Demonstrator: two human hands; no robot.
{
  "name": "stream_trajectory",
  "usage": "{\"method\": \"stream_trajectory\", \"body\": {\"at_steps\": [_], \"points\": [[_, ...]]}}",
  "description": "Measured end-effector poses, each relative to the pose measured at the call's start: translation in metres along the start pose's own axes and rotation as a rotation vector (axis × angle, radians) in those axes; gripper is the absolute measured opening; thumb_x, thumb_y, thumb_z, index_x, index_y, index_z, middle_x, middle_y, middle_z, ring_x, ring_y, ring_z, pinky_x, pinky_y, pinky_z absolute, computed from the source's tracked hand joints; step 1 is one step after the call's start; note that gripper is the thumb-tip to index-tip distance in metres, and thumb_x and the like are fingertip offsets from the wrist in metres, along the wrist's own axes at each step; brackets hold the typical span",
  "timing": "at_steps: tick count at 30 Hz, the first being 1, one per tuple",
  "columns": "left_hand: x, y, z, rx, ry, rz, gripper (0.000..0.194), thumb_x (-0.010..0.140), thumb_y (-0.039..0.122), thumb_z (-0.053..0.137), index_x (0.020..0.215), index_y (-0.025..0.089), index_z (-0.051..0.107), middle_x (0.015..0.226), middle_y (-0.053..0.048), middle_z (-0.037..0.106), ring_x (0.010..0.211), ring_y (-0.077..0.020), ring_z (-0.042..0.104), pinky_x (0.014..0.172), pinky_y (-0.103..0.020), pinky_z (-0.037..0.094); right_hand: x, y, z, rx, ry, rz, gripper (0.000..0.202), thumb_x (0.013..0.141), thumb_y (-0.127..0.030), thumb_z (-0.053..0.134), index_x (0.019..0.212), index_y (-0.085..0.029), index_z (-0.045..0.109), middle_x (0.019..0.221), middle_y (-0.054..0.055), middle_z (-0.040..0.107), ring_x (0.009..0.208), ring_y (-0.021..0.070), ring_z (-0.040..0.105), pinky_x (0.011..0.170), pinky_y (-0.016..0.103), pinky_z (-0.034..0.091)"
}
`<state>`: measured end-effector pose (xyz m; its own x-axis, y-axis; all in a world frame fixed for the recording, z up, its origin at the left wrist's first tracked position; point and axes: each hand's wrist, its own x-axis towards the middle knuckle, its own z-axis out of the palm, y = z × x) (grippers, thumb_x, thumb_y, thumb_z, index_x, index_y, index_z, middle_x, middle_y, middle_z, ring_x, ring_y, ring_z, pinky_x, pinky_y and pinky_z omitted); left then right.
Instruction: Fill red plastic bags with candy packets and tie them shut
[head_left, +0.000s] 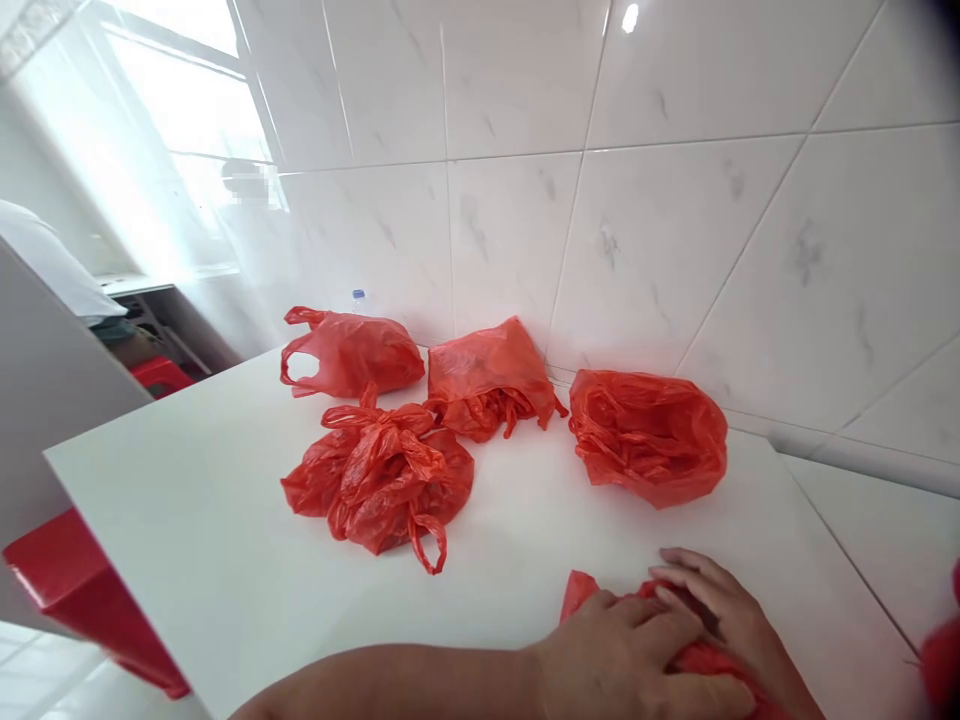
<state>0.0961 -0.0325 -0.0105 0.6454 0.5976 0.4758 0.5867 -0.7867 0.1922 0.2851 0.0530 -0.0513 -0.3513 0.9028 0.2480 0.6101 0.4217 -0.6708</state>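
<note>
Wall: large glossy white tiles with grey marbling (510,230), pale joints, small bright light spot (630,17) near top. Upper left: glaring white window panes (180,110), direct or mirrored unclear; daylight strongest on this side. Furniture: smooth white flat-topped table (187,510) against wall; second white surface (892,530) adjoins at right, seam visible. Left: plain grey upright panel (52,370), red plastic stool (82,590) beside table, pale tiled floor (37,670) below

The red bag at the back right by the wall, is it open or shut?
Open: the red bag has its mouth spread wide, showing its crumpled inside.
</note>
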Motion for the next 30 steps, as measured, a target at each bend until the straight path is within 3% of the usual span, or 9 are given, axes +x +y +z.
{"method": "stream_trajectory", "body": {"at_steps": [4,7,12,17,19,22,23,27,30], "points": [[0.001,-0.008,-0.022,0.01,-0.138,-0.036,0.029,0.086,0.042,0.05,0.107,0.022,0.056,0.085,-0.004,0.062,0.077,-0.0202,0.062,0.065,-0.028,0.044,-0.002,-0.006,-0.003,0.002,0.024,0.124,0.038,0.081,-0.05,0.05,0.104,-0.024,0.064,0.114,0.007,0.062,0.105,0.0252,0.059,0.089,0.038,0.051],[-0.003,-0.018,-0.058,-0.092,-0.085,-0.186,0.035,0.077,0.043,0.062,0.106,0.024,0.057,0.086,-0.001,0.063,0.072,-0.0158,0.061,0.061,-0.023,0.045,-0.002,-0.004,-0.003,-0.002,0.026,0.164,0.036,0.079,-0.05,0.051,0.099,-0.024,0.065,0.114,0.007,0.061,0.106,0.0249,0.058,0.09,0.037,0.051],[-0.03,-0.041,-0.147,-0.052,0.355,-0.387,0.027,0.078,0.023,0.065,0.104,0.025,0.06,0.091,-0.001,0.065,0.078,-0.014,0.062,0.07,-0.023,0.049,-0.003,-0.013,-0.001,-0.016,-0.008,0.138,0.032,0.081,-0.045,0.049,0.097,-0.024,0.066,0.118,0.007,0.057,0.106,0.0233,0.057,0.085,0.035,0.052],[-0.072,-0.071,-0.211,0.516,0.818,-0.797,0.038,0.075,0.014,0.055,0.11,0.03,0.056,0.102,0.001,0.063,0.091,-0.0206,0.06,0.08,-0.034,0.048,-0.003,-0.032,-0.004,-0.063,0.004,0.112,0.025,0.083,-0.037,0.047,0.094,-0.023,0.064,0.112,0.006,0.058,0.104,0.0213,0.057,0.089,0.035,0.049],[-0.09,-0.088,-0.212,0.587,0.703,-0.939,0.045,0.079,0.023,0.053,0.123,0.03,0.049,0.116,-0.003,0.058,0.108,-0.0263,0.054,0.093,-0.04,0.043,-0.003,-0.036,-0.005,-0.066,0.002,0.11,0.024,0.083,-0.036,0.047,0.094,-0.023,0.064,0.111,0.006,0.058,0.104,0.0209,0.056,0.087,0.034,0.05],[-0.118,-0.117,-0.191,0.57,0.207,-1.157,0.064,0.074,0.039,0.057,0.134,0.023,0.04,0.131,-0.011,0.049,0.12,-0.0354,0.045,0.099,-0.051,0.037,-0.003,-0.04,-0.006,-0.068,-0.009,0.12,0.024,0.084,-0.035,0.046,0.094,-0.024,0.063,0.112,0.006,0.058,0.104,0.0208,0.056,0.083,0.033,0.05],[-0.126,-0.126,-0.183,0.549,0.142,-1.183,0.069,0.072,0.042,0.058,0.136,0.021,0.039,0.134,-0.014,0.047,0.121,-0.0386,0.044,0.099,-0.057,0.033,-0.003,-0.041,-0.006,-0.071,-0.01,0.125,0.023,0.084,-0.035,0.045,0.094,-0.023,0.063,0.112,0.006,0.058,0.104,0.0208,0.055,0.083,0.033,0.05],[-0.146,-0.145,-0.165,0.562,0.002,-1.226,0.077,0.08,0.05,0.045,0.146,0.019,0.019,0.144,-0.019,0.034,0.132,-0.0395,0.03,0.102,-0.062,0.025,-0.004,-0.044,-0.006,-0.074,-0.004,0.133,0.022,0.084,-0.033,0.046,0.096,-0.023,0.062,0.112,0.006,0.057,0.105,0.0208,0.054,0.082,0.033,0.05],[-0.137,-0.138,-0.17,0.566,0.039,-1.21,0.073,0.08,0.053,0.046,0.144,0.025,0.024,0.148,-0.016,0.026,0.136,-0.0432,0.022,0.097,-0.066,0.028,-0.004,-0.046,-0.007,-0.069,-0.003,0.131,0.021,0.084,-0.03,0.046,0.096,-0.023,0.062,0.112,0.006,0.056,0.104,0.0204,0.055,0.081,0.033,0.05]]}}
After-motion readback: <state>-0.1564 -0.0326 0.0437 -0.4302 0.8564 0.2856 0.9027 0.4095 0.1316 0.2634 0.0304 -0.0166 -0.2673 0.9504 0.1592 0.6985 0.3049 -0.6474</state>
